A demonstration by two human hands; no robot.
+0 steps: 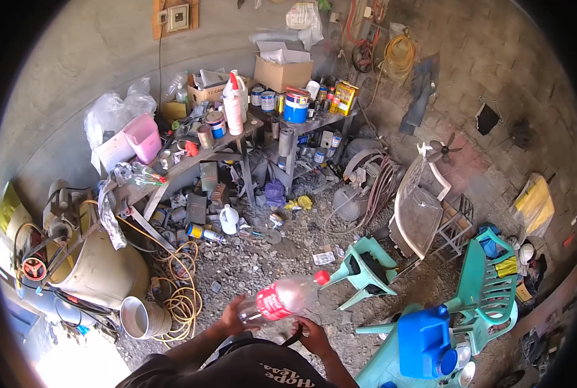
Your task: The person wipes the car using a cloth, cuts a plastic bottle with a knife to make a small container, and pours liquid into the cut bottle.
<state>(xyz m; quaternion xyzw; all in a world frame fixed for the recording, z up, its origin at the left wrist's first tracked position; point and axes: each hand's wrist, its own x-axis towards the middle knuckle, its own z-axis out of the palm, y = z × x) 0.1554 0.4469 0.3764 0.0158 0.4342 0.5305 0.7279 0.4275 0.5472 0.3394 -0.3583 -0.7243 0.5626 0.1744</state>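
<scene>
A large clear plastic bottle [295, 293] with a red label and red cap lies tilted across the front of my body, its cap toward the right. My left hand [232, 315] is closed round the bottle's base. Below the bottle's neck end, my right hand [312, 334] has its fingers bent around a dark strap-like piece close to my shirt. The bottle looks empty or nearly so.
Wooden benches [198, 158] hold cans and bottles. A yellow hose [188, 278] coils beside a bucket [143, 318] at left. Green plastic chairs [364, 275] and a blue jerrycan [424, 343] stand at right. Rubble covers the floor.
</scene>
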